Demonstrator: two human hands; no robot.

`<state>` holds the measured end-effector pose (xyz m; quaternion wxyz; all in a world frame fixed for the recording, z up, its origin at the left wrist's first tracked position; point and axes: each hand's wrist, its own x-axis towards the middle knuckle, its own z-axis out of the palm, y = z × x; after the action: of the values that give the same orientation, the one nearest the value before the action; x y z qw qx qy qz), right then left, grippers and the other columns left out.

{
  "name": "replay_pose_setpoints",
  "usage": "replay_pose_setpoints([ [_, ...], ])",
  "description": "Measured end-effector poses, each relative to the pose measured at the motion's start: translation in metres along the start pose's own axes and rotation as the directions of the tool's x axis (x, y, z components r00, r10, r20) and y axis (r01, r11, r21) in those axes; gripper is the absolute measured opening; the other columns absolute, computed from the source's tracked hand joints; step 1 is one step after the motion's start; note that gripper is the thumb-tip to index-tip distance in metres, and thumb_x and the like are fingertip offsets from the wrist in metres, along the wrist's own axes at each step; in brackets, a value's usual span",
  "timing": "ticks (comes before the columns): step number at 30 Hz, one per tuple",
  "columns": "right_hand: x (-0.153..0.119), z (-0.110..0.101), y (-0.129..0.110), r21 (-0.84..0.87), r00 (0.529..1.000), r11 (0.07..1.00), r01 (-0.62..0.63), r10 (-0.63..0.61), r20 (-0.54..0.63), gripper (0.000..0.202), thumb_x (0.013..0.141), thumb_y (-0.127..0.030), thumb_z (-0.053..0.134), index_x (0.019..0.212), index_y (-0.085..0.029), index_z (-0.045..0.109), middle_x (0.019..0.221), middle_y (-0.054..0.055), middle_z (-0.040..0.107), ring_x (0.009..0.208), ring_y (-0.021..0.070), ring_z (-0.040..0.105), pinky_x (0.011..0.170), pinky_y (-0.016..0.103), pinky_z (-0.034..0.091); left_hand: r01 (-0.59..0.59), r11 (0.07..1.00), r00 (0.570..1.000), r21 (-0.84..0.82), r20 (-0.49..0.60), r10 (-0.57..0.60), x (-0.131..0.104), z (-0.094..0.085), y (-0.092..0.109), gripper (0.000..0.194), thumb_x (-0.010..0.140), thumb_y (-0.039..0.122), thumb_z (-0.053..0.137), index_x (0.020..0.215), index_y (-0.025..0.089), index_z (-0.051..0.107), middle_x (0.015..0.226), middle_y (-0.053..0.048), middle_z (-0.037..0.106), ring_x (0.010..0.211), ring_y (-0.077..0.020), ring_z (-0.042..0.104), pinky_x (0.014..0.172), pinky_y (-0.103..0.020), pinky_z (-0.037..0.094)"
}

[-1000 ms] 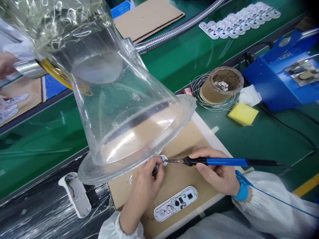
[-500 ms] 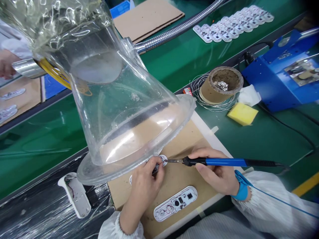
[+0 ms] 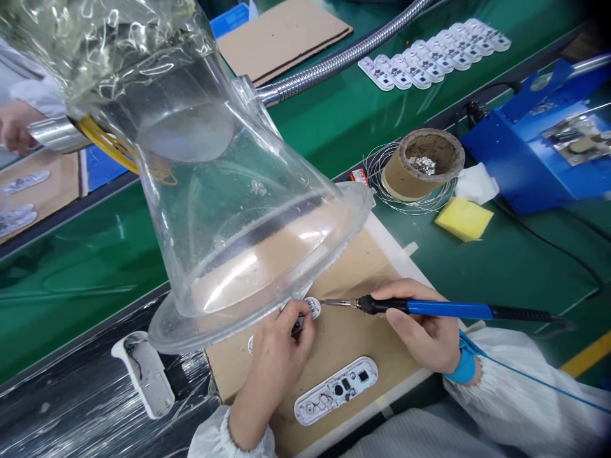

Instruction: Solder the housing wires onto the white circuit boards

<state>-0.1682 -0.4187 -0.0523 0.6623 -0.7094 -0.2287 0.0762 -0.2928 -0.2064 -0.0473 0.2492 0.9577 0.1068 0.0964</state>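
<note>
My right hand (image 3: pixel 422 327) grips a soldering iron (image 3: pixel 449 309) with a blue and black handle, its tip pointing left. The tip is close to the round white end of a circuit-board piece (image 3: pixel 312 308); a small gap seems to lie between them. Fingers of my left hand (image 3: pixel 284 340) are closed on that piece, and they cover most of it. Below my hands, a long white housing with a circuit board (image 3: pixel 337 390) lies on the cardboard (image 3: pixel 348 273). A clear fume hood (image 3: pixel 258 254) hangs over the far side of my left hand.
Left lies an open white casing (image 3: pixel 143 375) on black wrapped material. To the right are a cardboard tube (image 3: pixel 401 175) amid coiled solder wire, a yellow sponge (image 3: pixel 464 219) and a blue soldering-iron stand (image 3: pixel 529 146). Several boards (image 3: pixel 424 62) line the conveyor. Another person's hand (image 3: pixel 19 124) shows far left.
My right hand has drawn the soldering iron slightly to the right, away from the held piece. My left hand stays put. The row of boards on the conveyor has shifted left.
</note>
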Motion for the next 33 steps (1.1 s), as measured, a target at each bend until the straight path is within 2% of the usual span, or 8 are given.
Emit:
replay_pose_setpoints([
  [13, -0.004, -0.004, 0.011, 0.119, 1.0, 0.993, 0.009, -0.007, -0.015, 0.018, 0.096, -0.02, 0.07, 0.108, -0.028, 0.08, 0.091, 0.004, 0.081, 0.079, 0.0187, 0.078, 0.07, 0.026, 0.066, -0.007, 1.0, 0.993, -0.002, 0.121, 0.007, -0.002, -0.016, -0.002, 0.017, 0.103, 0.017, 0.054, 0.101, 0.024, 0.069, 0.143, -0.013, 0.064, 0.127, -0.0298, 0.064, 0.098, -0.047, 0.056],
  [19, -0.009, -0.008, 0.014, 0.047, 0.999, 0.999, -0.008, 0.009, -0.036, 0.015, 0.098, -0.023, 0.071, 0.106, -0.029, 0.081, 0.098, 0.006, 0.082, 0.089, 0.0218, 0.08, 0.077, 0.026, 0.068, 0.124, 0.992, 0.992, 0.016, -0.036, -0.123, 0.004, -0.048, -0.048, 0.023, 0.106, 0.032, 0.054, 0.109, 0.024, 0.076, 0.131, -0.011, 0.073, 0.124, -0.0286, 0.071, 0.1, -0.046, 0.061],
  [21, -0.01, -0.01, 0.015, 0.018, 0.999, 1.0, -0.017, 0.018, -0.032, 0.013, 0.098, -0.025, 0.072, 0.104, -0.03, 0.081, 0.097, 0.006, 0.082, 0.086, 0.0214, 0.08, 0.074, 0.025, 0.068, 0.286, 0.957, 0.931, 0.04, -0.246, -0.268, 0.008, -0.081, -0.066, 0.025, 0.104, 0.041, 0.059, 0.112, 0.024, 0.076, 0.132, -0.01, 0.074, 0.123, -0.0291, 0.071, 0.103, -0.047, 0.061],
  [23, -0.01, -0.011, 0.014, 0.004, 0.999, 0.999, -0.033, 0.033, -0.025, 0.01, 0.097, -0.028, 0.073, 0.102, -0.03, 0.082, 0.095, 0.006, 0.082, 0.082, 0.0217, 0.08, 0.07, 0.025, 0.068, 0.454, 0.889, 0.799, 0.054, -0.468, -0.379, 0.008, -0.122, -0.078, 0.031, 0.105, 0.045, 0.059, 0.116, 0.023, 0.076, 0.147, -0.009, 0.066, 0.135, -0.0305, 0.065, 0.114, -0.05, 0.055],
  [26, -0.009, -0.011, 0.014, -0.029, 0.998, 0.998, -0.05, 0.048, -0.042, 0.011, 0.096, -0.037, 0.075, 0.098, -0.029, 0.083, 0.094, 0.007, 0.082, 0.081, 0.0245, 0.08, 0.067, 0.028, 0.069, 0.6, 0.796, 0.667, 0.074, -0.596, -0.447, 0.0, -0.175, -0.088, 0.041, 0.104, 0.05, 0.06, 0.131, 0.023, 0.073, 0.163, -0.007, 0.053, 0.148, -0.033, 0.054, 0.119, -0.051, 0.052],
  [29, -0.01, -0.012, 0.014, -0.073, 0.998, 0.997, -0.036, 0.032, -0.058, 0.016, 0.093, -0.044, 0.077, 0.095, -0.029, 0.083, 0.093, 0.008, 0.082, 0.079, 0.0256, 0.08, 0.064, 0.03, 0.069, 0.577, 0.801, 0.75, 0.16, -0.492, -0.442, -0.018, -0.197, -0.105, 0.043, 0.099, 0.053, 0.059, 0.124, 0.022, 0.075, 0.148, -0.011, 0.065, 0.137, -0.0336, 0.063, 0.106, -0.049, 0.061],
  [31, -0.011, -0.012, 0.014, -0.074, 0.998, 0.996, -0.04, 0.037, -0.047, 0.016, 0.093, -0.044, 0.078, 0.095, -0.029, 0.083, 0.092, 0.009, 0.083, 0.079, 0.0265, 0.08, 0.064, 0.03, 0.069, 0.51, 0.811, 0.854, 0.285, -0.278, -0.439, -0.032, -0.196, -0.122, 0.045, 0.095, 0.055, 0.056, 0.116, 0.022, 0.078, 0.14, -0.014, 0.069, 0.132, -0.0357, 0.066, 0.107, -0.054, 0.06],
  [33, -0.01, -0.011, 0.013, -0.044, 0.998, 0.998, -0.052, 0.051, -0.038, 0.013, 0.093, -0.04, 0.077, 0.096, -0.029, 0.083, 0.091, 0.009, 0.083, 0.08, 0.0278, 0.081, 0.064, 0.031, 0.07, 0.44, 0.799, 0.887, 0.41, -0.063, -0.457, -0.046, -0.188, -0.14, 0.046, 0.093, 0.053, 0.052, 0.112, 0.021, 0.079, 0.137, -0.017, 0.071, 0.128, -0.0383, 0.068, 0.108, -0.059, 0.058],
])
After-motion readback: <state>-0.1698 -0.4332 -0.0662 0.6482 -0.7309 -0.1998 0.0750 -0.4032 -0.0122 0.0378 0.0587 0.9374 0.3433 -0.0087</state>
